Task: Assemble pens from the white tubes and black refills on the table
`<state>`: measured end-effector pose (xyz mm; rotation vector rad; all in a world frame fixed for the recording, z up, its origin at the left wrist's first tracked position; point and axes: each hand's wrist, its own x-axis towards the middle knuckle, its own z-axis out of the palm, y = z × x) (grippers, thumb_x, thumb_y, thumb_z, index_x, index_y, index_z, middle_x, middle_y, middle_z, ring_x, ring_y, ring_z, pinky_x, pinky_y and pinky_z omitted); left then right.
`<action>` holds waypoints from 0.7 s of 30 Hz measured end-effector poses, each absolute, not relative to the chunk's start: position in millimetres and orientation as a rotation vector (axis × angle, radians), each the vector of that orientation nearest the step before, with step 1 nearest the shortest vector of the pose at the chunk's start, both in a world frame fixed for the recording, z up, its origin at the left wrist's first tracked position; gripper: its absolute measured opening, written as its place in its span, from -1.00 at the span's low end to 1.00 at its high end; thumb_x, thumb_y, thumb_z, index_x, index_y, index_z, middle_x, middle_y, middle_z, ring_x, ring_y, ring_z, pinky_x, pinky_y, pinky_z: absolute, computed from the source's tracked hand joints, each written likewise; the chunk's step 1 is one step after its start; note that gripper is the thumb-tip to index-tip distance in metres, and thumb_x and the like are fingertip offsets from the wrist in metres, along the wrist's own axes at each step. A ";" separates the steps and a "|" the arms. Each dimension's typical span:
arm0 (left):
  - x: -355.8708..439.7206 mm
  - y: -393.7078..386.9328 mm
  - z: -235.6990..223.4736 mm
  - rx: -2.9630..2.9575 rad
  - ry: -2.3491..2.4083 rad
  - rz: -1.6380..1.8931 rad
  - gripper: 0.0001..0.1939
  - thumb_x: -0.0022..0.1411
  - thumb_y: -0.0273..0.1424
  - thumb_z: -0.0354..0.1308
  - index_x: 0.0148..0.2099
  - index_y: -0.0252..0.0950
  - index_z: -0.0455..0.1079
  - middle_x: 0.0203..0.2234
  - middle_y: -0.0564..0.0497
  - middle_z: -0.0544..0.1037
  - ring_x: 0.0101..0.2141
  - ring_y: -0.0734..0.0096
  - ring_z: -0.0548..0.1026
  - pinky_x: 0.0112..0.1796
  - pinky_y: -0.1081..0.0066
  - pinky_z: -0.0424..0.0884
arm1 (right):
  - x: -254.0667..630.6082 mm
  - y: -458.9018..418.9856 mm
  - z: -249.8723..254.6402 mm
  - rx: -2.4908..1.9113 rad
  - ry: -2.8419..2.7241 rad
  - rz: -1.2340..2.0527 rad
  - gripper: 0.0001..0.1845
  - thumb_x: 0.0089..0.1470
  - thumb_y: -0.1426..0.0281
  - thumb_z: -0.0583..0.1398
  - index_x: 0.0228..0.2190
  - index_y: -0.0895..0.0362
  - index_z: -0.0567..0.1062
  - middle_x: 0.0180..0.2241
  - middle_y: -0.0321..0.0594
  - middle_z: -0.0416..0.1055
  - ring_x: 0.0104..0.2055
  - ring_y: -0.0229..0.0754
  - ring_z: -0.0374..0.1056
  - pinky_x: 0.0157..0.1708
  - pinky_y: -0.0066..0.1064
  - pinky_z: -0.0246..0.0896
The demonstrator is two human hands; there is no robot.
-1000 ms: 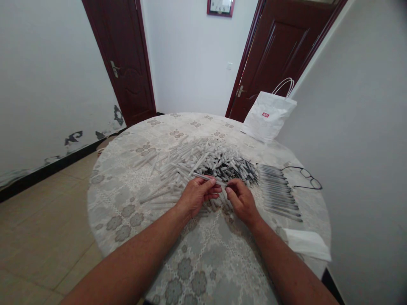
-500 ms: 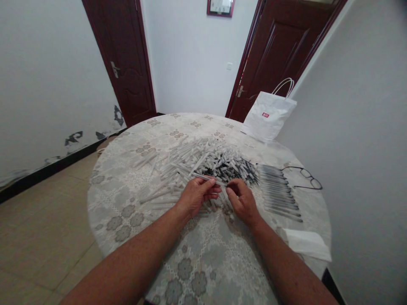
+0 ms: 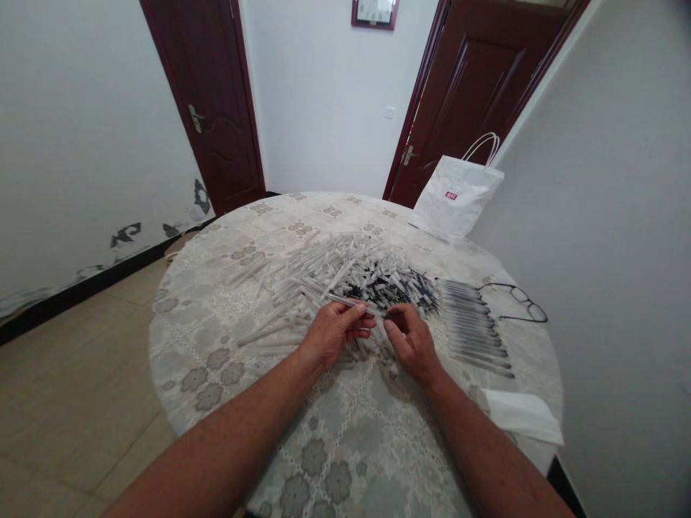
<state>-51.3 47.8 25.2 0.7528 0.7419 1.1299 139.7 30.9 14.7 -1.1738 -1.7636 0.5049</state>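
My left hand [image 3: 341,329] pinches a slim pen [image 3: 345,299] with a clear barrel and a dark tip pointing to the upper left. At the pen's other end, the thumb and fingers of my right hand [image 3: 409,334] close on its right part. Under and beyond both hands spreads a heap of clear pen barrels and whitish caps [image 3: 335,262]. Black slender parts [image 3: 386,288] lie in the heap's right side. To the right, a row of pens with dark ends [image 3: 475,324] lies side by side on the cloth.
The round table wears a flowered cloth [image 3: 318,460]. Eyeglasses [image 3: 521,302] lie near its right edge, with a folded white tissue [image 3: 521,415] closer to me. A white paper bag [image 3: 456,198] stands at the back right, near the wall.
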 end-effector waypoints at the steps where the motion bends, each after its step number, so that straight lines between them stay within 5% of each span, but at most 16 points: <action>1: -51.2 47.6 25.3 0.753 0.742 1.131 -0.75 0.17 -0.32 0.36 -0.17 -0.36 0.47 -0.32 -0.15 0.64 -0.35 0.31 0.63 -0.37 0.39 0.58 | 139.5 30.6 15.6 -1.175 -1.777 0.490 -0.81 0.23 0.26 0.15 -0.14 0.06 0.41 -0.34 -0.24 0.45 -0.34 -0.16 0.37 -0.30 -0.36 0.23; 10: -50.5 48.0 23.5 0.767 0.751 1.101 -0.74 0.16 -0.30 0.37 -0.20 -0.36 0.47 -0.35 -0.15 0.64 -0.38 0.33 0.63 -0.35 0.39 0.58 | 139.5 32.5 15.1 -1.214 -1.888 0.514 -0.64 0.36 0.25 -0.02 -0.46 0.05 0.35 -0.52 -0.28 0.33 -0.42 -0.18 0.29 -0.40 -0.37 0.13; 16: -50.7 48.8 23.1 0.778 0.738 1.110 -0.70 0.14 -0.26 0.39 -0.20 -0.36 0.48 -0.33 -0.14 0.64 -0.37 0.34 0.62 -0.35 0.39 0.58 | 140.1 30.6 16.9 -1.160 -1.846 0.513 -0.80 0.30 0.25 0.07 -0.25 0.08 0.41 -0.43 -0.29 0.36 -0.40 -0.20 0.29 -0.39 -0.40 0.15; 21: -50.6 47.8 23.6 0.784 0.735 1.099 -0.70 0.13 -0.23 0.39 -0.22 -0.35 0.48 -0.34 -0.13 0.64 -0.37 0.34 0.62 -0.34 0.38 0.57 | 138.8 29.0 21.4 -1.161 -1.879 0.473 -0.75 0.34 0.25 0.03 -0.35 0.07 0.37 -0.45 -0.29 0.32 -0.38 -0.20 0.26 -0.37 -0.40 0.13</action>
